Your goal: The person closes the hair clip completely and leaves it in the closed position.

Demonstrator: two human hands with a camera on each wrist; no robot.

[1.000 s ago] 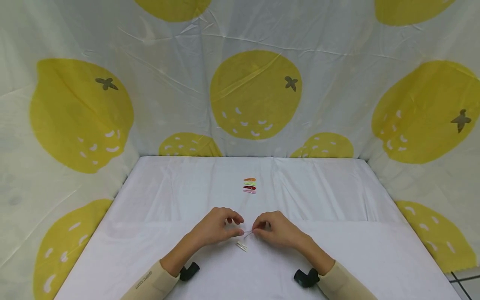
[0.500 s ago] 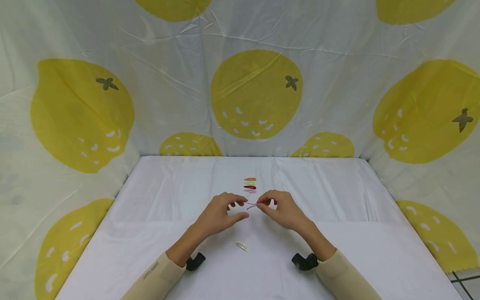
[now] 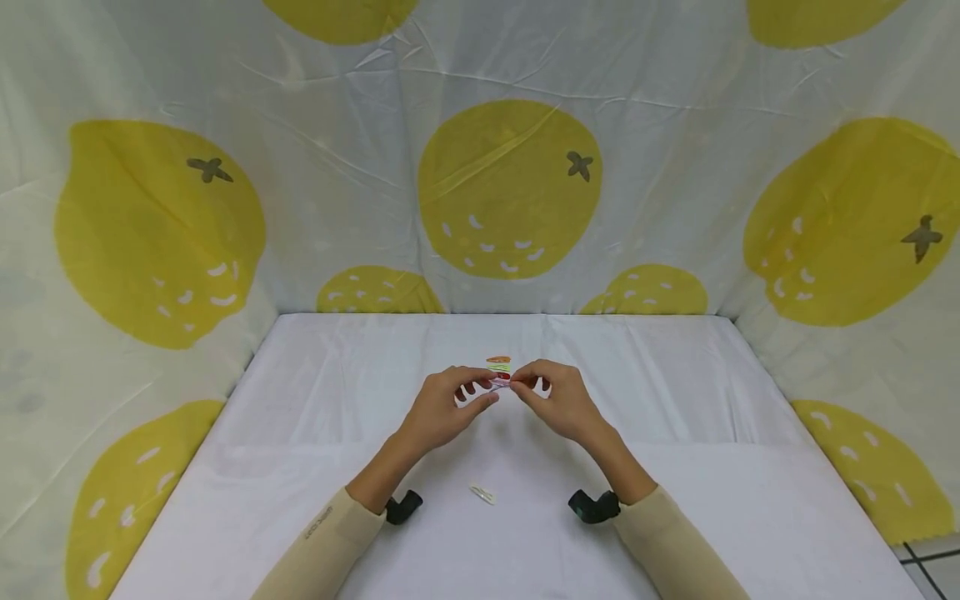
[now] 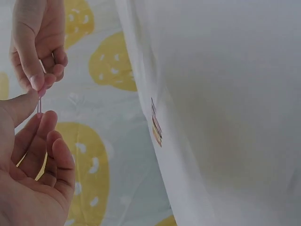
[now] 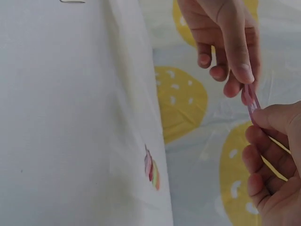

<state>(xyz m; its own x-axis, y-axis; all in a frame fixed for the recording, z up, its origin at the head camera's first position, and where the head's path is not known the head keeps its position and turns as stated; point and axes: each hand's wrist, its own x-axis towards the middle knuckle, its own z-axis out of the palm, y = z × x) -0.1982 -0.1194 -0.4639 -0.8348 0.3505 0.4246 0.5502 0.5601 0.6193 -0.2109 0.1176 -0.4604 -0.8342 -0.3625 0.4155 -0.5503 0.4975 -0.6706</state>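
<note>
Two bare hands are raised above the table (image 3: 645,525), toward its far edge and about midway between its left and right edges. Between them the purple clip (image 5: 249,103) is held clear of the surface. By the right hand (image 3: 558,402) it is pinched at one end, thumb and fingertips being closed on it. The left hand (image 3: 441,408) is held partly open; its thumb and forefinger are parted about the clip's other end, and whether that end is gripped cannot be told. Near the middle of the far edge, four clips are laid in a close row: orange clip (image 3: 498,359), green clip (image 3: 498,367), red clip (image 3: 503,377) and pink clip (image 5: 148,164), counted from that edge. The row is partly overlapped by the hands in the head view. The white clip (image 3: 482,495) is set slantwise, farther from the far edge. A black device (image 3: 405,507) is worn at each wrist, beside a tan sleeve (image 3: 322,546). The far, left and right edges are bordered by lemon-printed cloth (image 3: 510,190).
</note>
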